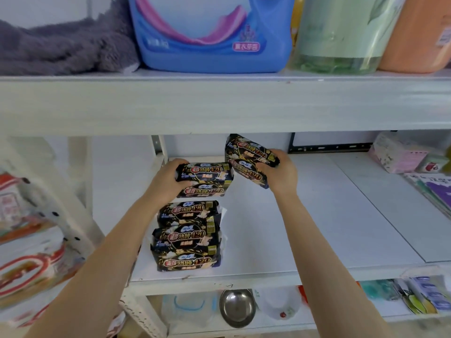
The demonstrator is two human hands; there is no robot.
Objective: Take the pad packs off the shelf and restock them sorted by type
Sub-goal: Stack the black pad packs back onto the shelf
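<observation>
Black packs: all the black pad packs [188,236] I can see carry the same gold-and-red print, so they look like one type, gathered at the left of the white middle shelf [317,215].
Left hand: the left hand [168,179] grasps the left pair [207,170], two packs stacked flat, thumb on top and fingers curled under, just behind the row. I cannot tell whether the pair touches the board.
Right hand: the right hand [280,172] clasps the right pair [246,152], two more packs tilted on end and raised off the board, close beside the left pair.
Row on the shelf: three packs lie one behind another, running from the front edge towards the back.
Far right: some pink packs [395,157] sit at the back and a purple pack [436,189] lies nearer the front, well apart from the black ones. They are too blurred for me to tell their type.
Done so far: restocking looks well under way, since one type has a tidy line with three packs down.
Left to do: I judge four packs in hand must be set down with the row. The pink and purple goods may need their own groups, and the wide bare stretch between suggests more is to come.
</observation>
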